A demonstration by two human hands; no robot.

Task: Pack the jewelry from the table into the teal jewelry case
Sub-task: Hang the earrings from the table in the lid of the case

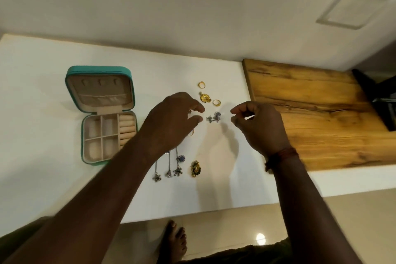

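Observation:
The teal jewelry case (pixel 74 83) lies open at the left of the white table, with beige compartments and ring rolls inside. Jewelry lies to its right: two gold rings (pixel 201 85) (pixel 216 102), a gold flower earring (pixel 205 98), a small silver earring (pixel 214 117), long silver dangling earrings (pixel 169 167) and a green-gold piece (pixel 195 169). My left hand (pixel 175 120) hovers with thumb and forefinger apart, just left of the silver earring. It partly hides another gold ring (pixel 191 133). My right hand (pixel 257 122) hangs to the right of that earring, fingers loosely curled, nothing visible in them.
A wooden board (pixel 310 113) covers the table's right part, with a black object (pixel 377 96) at its far edge. A wall runs behind the table. The table's front edge (pixel 192 214) is close to me, with a bare foot (pixel 174 240) on the floor below.

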